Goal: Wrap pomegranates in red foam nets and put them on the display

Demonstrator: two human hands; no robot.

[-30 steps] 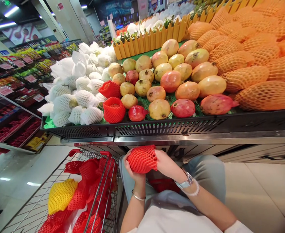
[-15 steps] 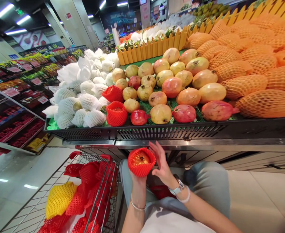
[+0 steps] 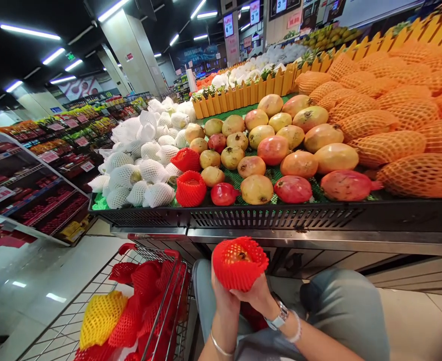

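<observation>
Above my lap, a pomegranate in a red foam net sleeve is held up in front of the stand, part of the fruit showing in the sleeve's opening. My left hand is closed round its left side and underside. From below and the right, my right hand presses on the same sleeve, its fingers partly hidden. Bare pomegranates lie in rows on the green mat beyond. Among them, two red net sleeves sit near the front left.
A black slotted tray edge borders the stand. White-netted fruit is piled left, orange-netted fruit right. At lower left stands a wire cart holding red net sleeves and a yellow one. A yellow picket fence runs behind.
My right hand, apart from the fruit with fingers spread before, has closed in on the red sleeve. Sleeve and pomegranate sit slightly further right in view, and the view has tilted up.
</observation>
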